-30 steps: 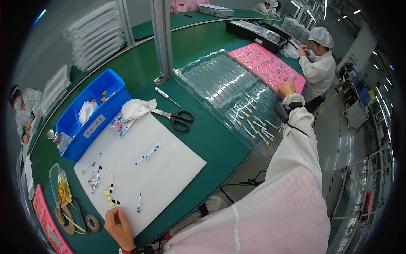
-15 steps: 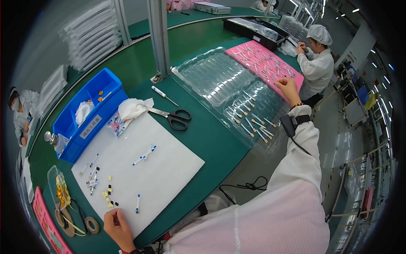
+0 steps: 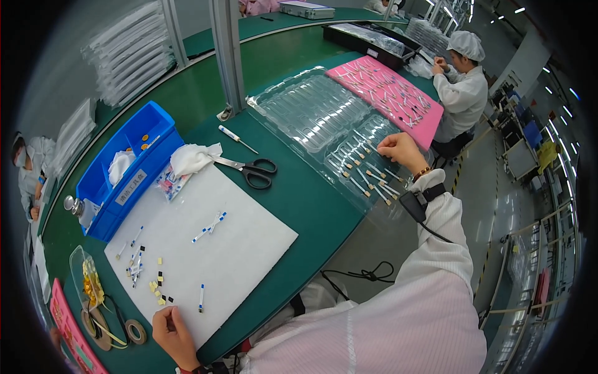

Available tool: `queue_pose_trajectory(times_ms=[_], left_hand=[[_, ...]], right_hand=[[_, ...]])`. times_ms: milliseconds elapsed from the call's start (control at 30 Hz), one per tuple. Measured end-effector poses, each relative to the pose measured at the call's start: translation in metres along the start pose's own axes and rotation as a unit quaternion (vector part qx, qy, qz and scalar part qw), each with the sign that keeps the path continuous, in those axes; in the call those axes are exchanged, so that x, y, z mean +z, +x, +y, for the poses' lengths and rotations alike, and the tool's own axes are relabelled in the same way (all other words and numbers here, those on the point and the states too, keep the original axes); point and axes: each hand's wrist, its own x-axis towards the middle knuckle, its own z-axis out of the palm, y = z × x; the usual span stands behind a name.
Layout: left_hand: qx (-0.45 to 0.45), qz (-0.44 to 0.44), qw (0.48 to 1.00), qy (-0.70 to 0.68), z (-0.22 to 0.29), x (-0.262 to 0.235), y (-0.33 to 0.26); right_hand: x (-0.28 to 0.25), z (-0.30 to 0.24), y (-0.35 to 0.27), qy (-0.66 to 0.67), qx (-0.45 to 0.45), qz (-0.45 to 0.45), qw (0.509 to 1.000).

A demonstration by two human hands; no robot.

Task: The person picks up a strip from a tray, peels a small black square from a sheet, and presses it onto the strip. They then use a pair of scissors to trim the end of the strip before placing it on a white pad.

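My right hand [image 3: 403, 151] is over the clear plastic tray [image 3: 293, 106], thumb and fingers pinched together. Whatever lies between those fingertips is too small to make out. Beneath and beside it, several short white flex cables [image 3: 360, 187] with tan ends lie in the tray's slots. My left hand [image 3: 174, 336] rests with curled fingers at the near edge of the white mat [image 3: 249, 243]; its inside is hidden. Just beyond it are small yellow and black pieces [image 3: 161, 280] and a single blue-and-white flex cable [image 3: 201, 298]. Two more such cables [image 3: 210, 228] lie crossed on the mat.
Behind the tray lies a pink board [image 3: 389, 93] covered with cables. Scissors [image 3: 255, 173], a screwdriver [image 3: 238, 138] and a blue bin [image 3: 128, 168] border the mat. Tape rolls [image 3: 136, 331] sit at the left. A metal post [image 3: 227, 56] rises behind. A co-worker [image 3: 464, 87] sits at far right.
My right hand has come from the pink board's near edge back toward me and left, over the cables in the clear tray. My left hand has stayed put. The view has shifted slightly.
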Motion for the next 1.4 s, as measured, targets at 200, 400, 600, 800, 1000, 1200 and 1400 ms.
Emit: queue_pose_trajectory(times_ms=[200,400,600,800,1000,1200,1400], left_hand=[[0.003,0.006,1.000,-0.007,0.001,0.001,0.000],[0.015,0.005,1.000,-0.007,-0.004,0.001,0.000],[-0.001,0.008,1.000,-0.004,-0.004,0.000,-0.002],[-0.001,0.010,1.000,0.003,-0.002,0.001,0.000],[-0.002,0.013,1.000,0.009,-0.003,0.001,-0.002],[-0.002,0.012,1.000,0.001,0.002,0.002,0.000],[0.006,0.018,1.000,0.003,0.001,0.002,-0.001]], right_hand=[[0.001,0.003,0.000,0.073,0.020,0.090,0.993],[-0.053,0.056,0.035,-0.069,-0.004,0.255,0.964],[-0.074,0.092,0.076,-0.192,0.012,0.286,0.939],[-0.068,0.100,0.106,-0.203,-0.029,0.259,0.944],[-0.064,0.079,0.118,-0.265,0.002,0.208,0.941],[-0.059,0.052,0.104,-0.163,-0.088,0.283,0.941],[-0.038,-0.020,0.043,-0.014,-0.165,0.145,0.975]])
